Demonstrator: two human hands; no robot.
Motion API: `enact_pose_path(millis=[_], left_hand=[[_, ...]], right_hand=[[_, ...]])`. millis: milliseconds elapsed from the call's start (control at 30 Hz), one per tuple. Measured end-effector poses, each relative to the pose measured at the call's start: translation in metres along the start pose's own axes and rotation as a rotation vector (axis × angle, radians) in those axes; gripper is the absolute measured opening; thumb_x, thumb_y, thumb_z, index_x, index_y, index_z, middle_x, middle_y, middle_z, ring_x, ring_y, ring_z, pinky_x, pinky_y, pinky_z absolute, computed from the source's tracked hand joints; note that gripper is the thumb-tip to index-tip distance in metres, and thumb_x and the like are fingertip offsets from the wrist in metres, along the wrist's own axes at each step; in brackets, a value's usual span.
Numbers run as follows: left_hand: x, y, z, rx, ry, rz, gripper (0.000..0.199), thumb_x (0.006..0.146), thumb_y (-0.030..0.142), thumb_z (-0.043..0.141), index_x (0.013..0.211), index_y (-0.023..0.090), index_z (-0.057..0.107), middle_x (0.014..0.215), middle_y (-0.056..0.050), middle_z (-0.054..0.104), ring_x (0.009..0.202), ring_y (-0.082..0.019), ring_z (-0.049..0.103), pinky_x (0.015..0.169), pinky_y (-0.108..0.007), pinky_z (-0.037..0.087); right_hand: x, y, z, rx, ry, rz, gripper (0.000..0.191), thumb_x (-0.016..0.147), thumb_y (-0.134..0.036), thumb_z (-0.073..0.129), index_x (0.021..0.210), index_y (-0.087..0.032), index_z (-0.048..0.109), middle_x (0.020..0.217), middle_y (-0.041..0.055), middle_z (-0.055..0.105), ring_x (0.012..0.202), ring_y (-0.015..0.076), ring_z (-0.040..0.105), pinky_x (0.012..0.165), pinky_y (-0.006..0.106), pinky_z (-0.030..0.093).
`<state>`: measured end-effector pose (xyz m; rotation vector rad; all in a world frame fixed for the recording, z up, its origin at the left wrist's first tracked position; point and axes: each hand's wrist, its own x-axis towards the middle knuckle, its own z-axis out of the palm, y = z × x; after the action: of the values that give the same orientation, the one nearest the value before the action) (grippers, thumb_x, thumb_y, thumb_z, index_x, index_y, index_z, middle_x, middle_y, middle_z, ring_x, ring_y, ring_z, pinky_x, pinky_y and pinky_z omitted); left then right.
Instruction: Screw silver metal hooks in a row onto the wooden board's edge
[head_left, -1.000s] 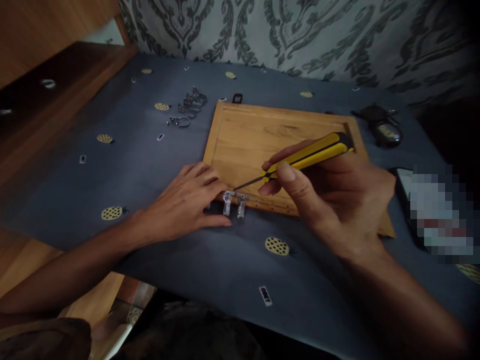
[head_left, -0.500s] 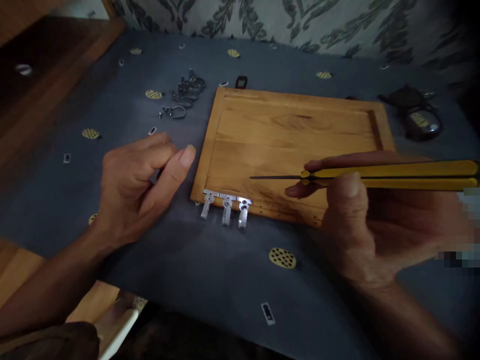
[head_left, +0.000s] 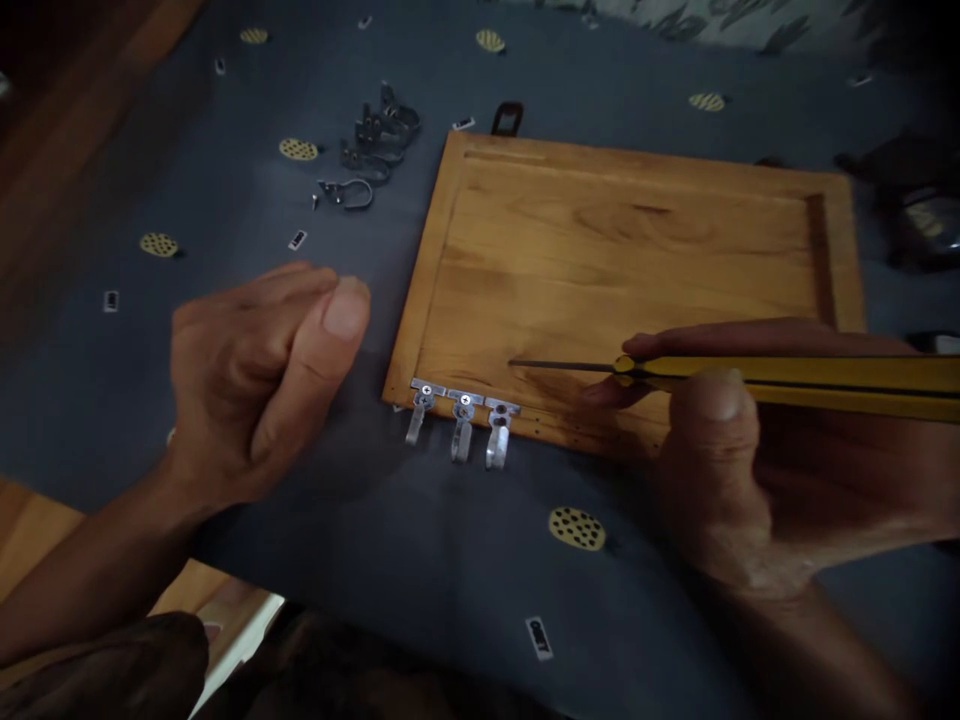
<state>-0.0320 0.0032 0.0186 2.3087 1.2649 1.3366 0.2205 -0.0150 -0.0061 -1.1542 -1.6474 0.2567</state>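
A wooden board (head_left: 600,240) with a raised rim lies on the dark cloth. Three metal hooks (head_left: 462,425) sit side by side along its near left edge; screw heads show in the two left ones. My right hand (head_left: 720,440) holds a yellow-handled screwdriver (head_left: 810,385), whose thin shaft points left over the board, above and right of the hooks. Left of the board, my left hand (head_left: 262,375) is closed above the cloth, thumb against the curled fingers; what they hold, if anything, is hidden.
Several loose metal hooks (head_left: 371,135) lie behind my left hand, with a small screw (head_left: 315,201) beside them. A dark loop (head_left: 508,118) shows at the board's far edge. Dark objects (head_left: 919,200) stand at the far right.
The view has shifted, so the board appears larger and reaches farther right. My left hand has moved slightly left, away from the board, its fingers drawn tighter. The screwdriver remains in my right hand.
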Motion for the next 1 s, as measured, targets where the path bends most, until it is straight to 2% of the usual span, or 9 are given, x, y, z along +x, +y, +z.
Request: enact_pose_path(millis=[133, 300, 467, 767, 867, 1000], left_hand=[[0.0040, 0.0005, -0.0024, 0.091, -0.089, 0.008, 0.046, 0.107, 0.022, 0.043, 0.061, 0.018, 0.036, 0.057, 0.003, 0.028, 0.053, -0.009, 0.037, 0.055, -0.030, 0.028], [0.0073, -0.0015, -0.0014, 0.055, -0.107, 0.094, 0.045, 0.102, 0.015, 0.048, 0.063, 0.017, 0.027, 0.058, 0.004, 0.023, 0.051, -0.008, 0.025, 0.054, -0.028, 0.025], [0.0098, -0.0046, -0.0023, 0.105, -0.110, 0.122, 0.045, 0.100, 0.014, 0.050, 0.063, 0.017, 0.025, 0.058, 0.004, 0.023, 0.050, -0.007, 0.025, 0.052, -0.027, 0.022], [0.0090, -0.0023, -0.0030, 0.064, -0.089, 0.105, 0.048, 0.099, 0.014, 0.053, 0.060, 0.016, 0.025, 0.054, 0.005, 0.020, 0.047, -0.005, 0.022, 0.048, -0.025, 0.021], [0.0077, -0.0029, -0.0021, 0.149, -0.078, 0.081, 0.042, 0.100, 0.018, 0.053, 0.061, 0.016, 0.036, 0.053, 0.007, 0.030, 0.046, -0.003, 0.027, 0.048, -0.022, 0.022], [0.0031, -0.0058, 0.0029, 0.220, -0.036, 0.080, 0.022, 0.100, 0.022, 0.054, 0.078, 0.019, 0.055, 0.058, 0.009, 0.044, 0.047, -0.003, 0.038, 0.048, -0.019, 0.028]], right_hand=[[0.0006, -0.0005, -0.0011, -0.027, -0.004, -0.023, 0.008, 0.096, -0.021, 0.065, 0.094, -0.024, 0.072, 0.092, 0.0091, 0.071, 0.083, 0.0220, 0.068, 0.063, 0.042, 0.058], [0.0022, -0.0020, -0.0025, -0.068, -0.047, -0.045, 0.006, 0.094, -0.021, 0.067, 0.093, -0.025, 0.071, 0.093, 0.0085, 0.073, 0.084, 0.0222, 0.068, 0.069, 0.045, 0.057], [0.0019, -0.0006, -0.0018, -0.065, -0.015, -0.076, 0.007, 0.092, -0.018, 0.069, 0.094, -0.024, 0.073, 0.093, 0.0076, 0.074, 0.083, 0.0217, 0.070, 0.073, 0.046, 0.057], [0.0019, 0.0044, 0.0012, 0.012, 0.003, -0.126, 0.008, 0.090, -0.016, 0.070, 0.097, -0.019, 0.074, 0.091, 0.0094, 0.075, 0.076, 0.0202, 0.072, 0.055, 0.036, 0.057], [0.0008, 0.0057, 0.0011, 0.040, 0.005, -0.098, 0.007, 0.090, -0.016, 0.070, 0.096, -0.019, 0.072, 0.092, 0.0087, 0.075, 0.073, 0.0187, 0.071, 0.055, 0.034, 0.056], [-0.0005, 0.0079, 0.0022, 0.079, -0.022, -0.106, 0.007, 0.092, -0.018, 0.066, 0.095, -0.023, 0.070, 0.091, 0.0056, 0.072, 0.079, 0.0192, 0.070, 0.067, 0.037, 0.058]])
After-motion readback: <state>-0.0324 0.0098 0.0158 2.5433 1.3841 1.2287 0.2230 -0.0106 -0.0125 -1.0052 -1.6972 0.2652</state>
